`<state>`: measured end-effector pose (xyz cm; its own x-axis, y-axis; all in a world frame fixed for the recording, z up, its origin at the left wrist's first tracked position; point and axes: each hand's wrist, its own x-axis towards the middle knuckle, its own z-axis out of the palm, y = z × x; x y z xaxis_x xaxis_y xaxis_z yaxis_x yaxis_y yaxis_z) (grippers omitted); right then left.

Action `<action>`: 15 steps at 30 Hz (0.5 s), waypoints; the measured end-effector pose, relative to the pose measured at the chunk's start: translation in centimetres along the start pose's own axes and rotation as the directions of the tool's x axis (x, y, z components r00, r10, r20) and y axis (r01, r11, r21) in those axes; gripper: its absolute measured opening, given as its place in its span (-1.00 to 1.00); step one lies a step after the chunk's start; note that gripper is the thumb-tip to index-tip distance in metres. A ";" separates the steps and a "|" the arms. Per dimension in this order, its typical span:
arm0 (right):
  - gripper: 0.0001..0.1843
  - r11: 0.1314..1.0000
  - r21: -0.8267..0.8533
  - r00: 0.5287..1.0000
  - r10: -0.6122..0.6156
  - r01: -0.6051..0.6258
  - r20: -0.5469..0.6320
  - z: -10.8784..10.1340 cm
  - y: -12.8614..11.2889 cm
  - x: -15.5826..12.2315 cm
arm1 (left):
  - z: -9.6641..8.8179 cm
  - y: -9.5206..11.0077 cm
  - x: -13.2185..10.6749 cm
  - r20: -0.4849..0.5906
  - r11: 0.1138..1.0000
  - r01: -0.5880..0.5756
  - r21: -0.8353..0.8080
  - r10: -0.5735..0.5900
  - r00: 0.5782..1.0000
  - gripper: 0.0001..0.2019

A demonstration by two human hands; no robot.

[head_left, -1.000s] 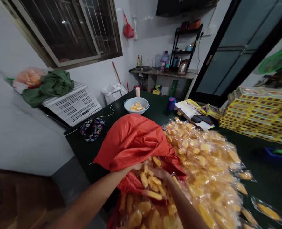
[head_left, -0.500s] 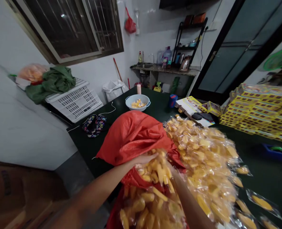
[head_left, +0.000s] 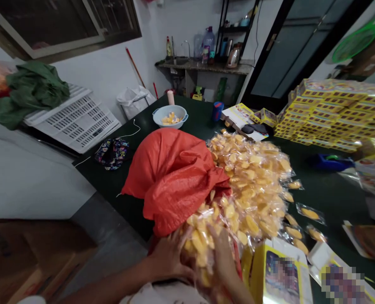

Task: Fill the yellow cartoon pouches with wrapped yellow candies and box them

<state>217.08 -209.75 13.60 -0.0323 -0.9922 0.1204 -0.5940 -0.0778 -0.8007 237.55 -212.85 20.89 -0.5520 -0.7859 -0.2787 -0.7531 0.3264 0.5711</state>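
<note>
Near the front edge of the dark green table, my left hand and my right hand cup a bunch of yellow pieces in clear wrappers from both sides. My left fingers are spread and curved around the packets; my right fingers lie along the other side, partly hidden. Behind them bulges a red woven sack, its mouth folded toward the packets. A large heap of the same wrapped pieces spreads to the right of the sack. Beside my right hand stands a yellow and white box.
Stacked yellow boxes stand at the right. Farther back are a pale blue basin with some pieces, a blue cup and a pink bottle. A blue tape dispenser lies right; patterned cloth lies left.
Both hands have drawn back toward me from the sack's mouth, with packets between them. The red sack's mouth now hangs lower over the front. The view has turned down and to the right.
</note>
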 end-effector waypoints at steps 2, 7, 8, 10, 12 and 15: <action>-0.53 0.998 -0.069 1.000 -0.007 0.006 -0.018 1.6 -1.1 0.1 | -0.6 -0.5 -0.1 0.020 0.982 0.058 -0.178 -0.056 0.998 0.22; -0.40 0.998 0.031 0.996 -0.061 0.059 0.070 1.2 -4.1 0.7 | -1.9 0.4 2.9 -0.175 0.961 0.086 -0.265 -0.135 0.975 -0.18; -0.39 0.995 0.097 0.991 -0.045 0.033 0.129 0.1 -4.5 0.4 | -1.6 0.6 3.3 -0.201 0.970 0.109 -0.218 -0.154 0.967 -0.27; -0.45 0.972 0.220 0.982 0.037 -0.078 0.184 -2.7 -4.6 -0.6 | -0.6 0.7 3.5 -0.235 0.982 0.145 -0.120 -0.170 0.957 -0.40; -0.56 0.949 0.261 0.984 0.168 -0.176 0.055 -5.4 -3.7 -2.4 | 0.6 0.3 2.7 -0.262 0.989 0.150 -0.009 -0.147 0.954 -0.49; -0.58 0.949 0.146 0.930 0.305 -0.279 -0.205 -7.3 -1.2 -6.0 | 2.1 -0.7 0.6 -0.215 0.990 0.058 0.131 -0.029 0.976 -0.57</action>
<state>212.09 -203.01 18.17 -0.3753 -0.9268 -0.0117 -0.4375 0.1883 -0.8793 236.99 -212.46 18.73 -0.4400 -0.8897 -0.1223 -0.8245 0.3463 0.4475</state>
